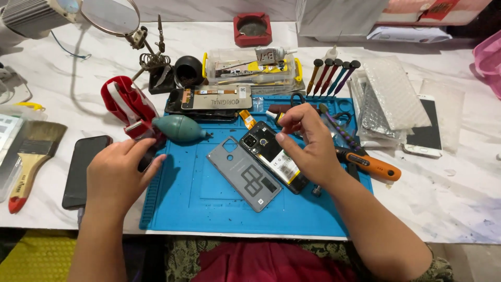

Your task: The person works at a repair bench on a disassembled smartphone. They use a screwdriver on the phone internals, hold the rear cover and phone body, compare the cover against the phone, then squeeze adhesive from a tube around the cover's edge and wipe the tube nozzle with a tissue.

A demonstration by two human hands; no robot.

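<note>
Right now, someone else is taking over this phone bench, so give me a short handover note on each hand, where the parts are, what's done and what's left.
Left hand: at the mat's left edge, fingers on a dark object; whether the grip is closed cannot be told.
Right hand: above the opened phone, fingertips pinching something small and dark.
Parts: grey back cover lies beside the phone on the mat; blower behind the left hand; orange-handled tool to the right.
Done: back cover off, battery exposed.
Left: cover not yet refitted.

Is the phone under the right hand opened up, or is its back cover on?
Opened. The phone lies on the blue mat with battery and camera module exposed; its grey back cover lies detached beside it.
</note>
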